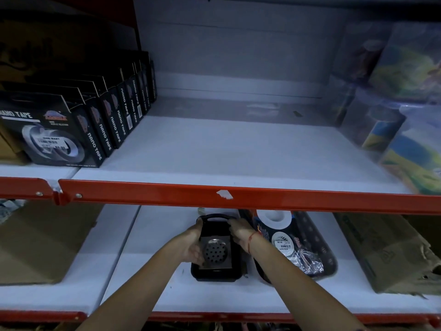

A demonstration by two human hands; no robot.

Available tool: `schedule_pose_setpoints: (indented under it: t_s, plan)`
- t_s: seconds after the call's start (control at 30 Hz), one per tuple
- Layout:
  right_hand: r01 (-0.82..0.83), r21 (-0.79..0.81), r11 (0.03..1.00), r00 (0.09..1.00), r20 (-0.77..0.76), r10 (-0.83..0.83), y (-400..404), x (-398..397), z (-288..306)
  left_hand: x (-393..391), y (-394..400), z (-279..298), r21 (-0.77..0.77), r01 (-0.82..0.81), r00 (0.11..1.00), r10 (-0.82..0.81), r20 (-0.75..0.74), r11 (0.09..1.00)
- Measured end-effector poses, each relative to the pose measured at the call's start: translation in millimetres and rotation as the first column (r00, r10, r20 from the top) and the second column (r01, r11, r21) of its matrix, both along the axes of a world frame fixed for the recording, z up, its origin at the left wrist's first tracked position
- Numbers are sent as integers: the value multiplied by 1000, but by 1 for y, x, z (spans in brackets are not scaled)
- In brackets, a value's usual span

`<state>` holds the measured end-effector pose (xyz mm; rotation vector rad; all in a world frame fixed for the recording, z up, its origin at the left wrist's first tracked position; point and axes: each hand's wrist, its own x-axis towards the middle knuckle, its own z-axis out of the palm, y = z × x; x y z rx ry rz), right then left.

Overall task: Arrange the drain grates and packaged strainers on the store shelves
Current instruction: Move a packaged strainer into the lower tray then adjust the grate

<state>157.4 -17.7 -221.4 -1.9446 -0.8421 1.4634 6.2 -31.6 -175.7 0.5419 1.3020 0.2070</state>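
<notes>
A small black bin [216,274] stands on the lower shelf [133,278] under the red rail. Square metal drain grates [216,253] with round perforated centres stand upright inside it. My left hand [192,244] grips the bin's left side and touches the front grate. My right hand [239,231] holds the bin's right side near its top rim. Just to the right, a black tray [328,256] holds packaged strainers [284,242] with white rings and price stickers.
The upper shelf [238,154] has black Nano Tape boxes [71,130] lined up at the left and wrapped colourful rolls [391,120] at the right. A red rail [238,195] fronts it. Cardboard boxes [386,254] flank the lower shelf on both sides.
</notes>
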Motion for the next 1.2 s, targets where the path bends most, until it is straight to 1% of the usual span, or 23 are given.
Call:
schedule_pose_setpoints:
  t_s: [0.07,0.1,0.17,0.23,0.3,0.37,0.4,0.53,0.63,0.77,0.87,0.97,1.07,1.13,1.17,1.2]
  plan:
    - [-110,13,994,993,40,110,6,2,-1,-1,-4,-3,-111,-44,990,58,128,993]
    - [-199,-1,980,975,96,198,11,0,1,-1,-7,-7,-156,-77,978,105,180,985]
    - [-376,-40,926,904,202,376,17,-7,7,2,-13,-16,-226,-172,940,228,254,959]
    - [-486,-74,871,818,311,484,20,-9,10,6,-17,-25,-254,-272,904,336,263,928]
    - [-523,-127,843,748,405,525,20,-3,6,12,-18,-33,-253,-330,892,388,232,909]
    - [-603,-207,770,653,427,626,20,-1,5,16,-20,-38,-253,-371,878,426,218,894]
    - [-633,-218,743,614,443,653,19,-2,7,18,-20,-40,-253,-389,868,444,220,886]
    - [-687,-239,686,526,489,696,26,2,-1,21,-22,-47,-273,-484,807,545,228,831]
    - [-700,-257,666,499,491,714,30,4,-6,19,-24,-51,-285,-536,771,598,219,795]
    - [-700,-273,661,483,502,718,36,6,-9,18,-25,-51,-285,-563,755,623,203,776]
    - [-701,-248,669,491,513,705,35,7,-13,19,-24,-52,-285,-566,750,627,211,773]
    - [-725,-214,655,480,525,703,34,10,-12,21,-23,-53,-277,-552,759,612,224,786]
    - [-708,-149,690,539,517,665,32,13,-8,19,-25,-49,-239,-499,790,551,269,833]
    - [-696,-65,715,601,492,630,27,16,-2,19,-29,-41,-163,-435,840,464,282,886]
    - [-696,-4,719,627,486,609,25,19,1,18,-28,-39,-91,-390,886,400,235,916]
    - [-690,54,722,650,485,585,19,24,5,18,-30,-37,0,-328,936,325,136,945]
